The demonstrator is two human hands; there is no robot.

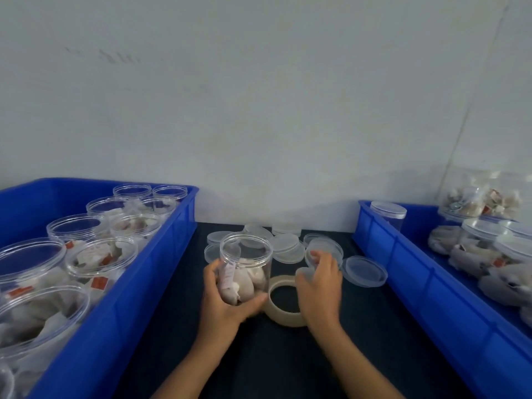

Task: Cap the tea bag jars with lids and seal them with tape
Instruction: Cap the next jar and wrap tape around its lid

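Left blue bin [115,298] holds about ten uncapped jars of tea bags. The left hand [221,300] grips one open jar [244,269] upright beside one tape roll [283,300]; the right hand [319,286] pinches a lid [322,251] from roughly nine loose lids [285,246]. Right blue bin [431,283] holds several capped jars, count unclear.

Single head-worn view, wide-angle. The scene was viewed from above and behind the person's forearms, facing forward and down toward a dark tabletop [339,355] and a pale wall [259,96]. Both hands were seen close, low and central; blue bins [138,298] were cut off at both side edges. No second view was supplied.
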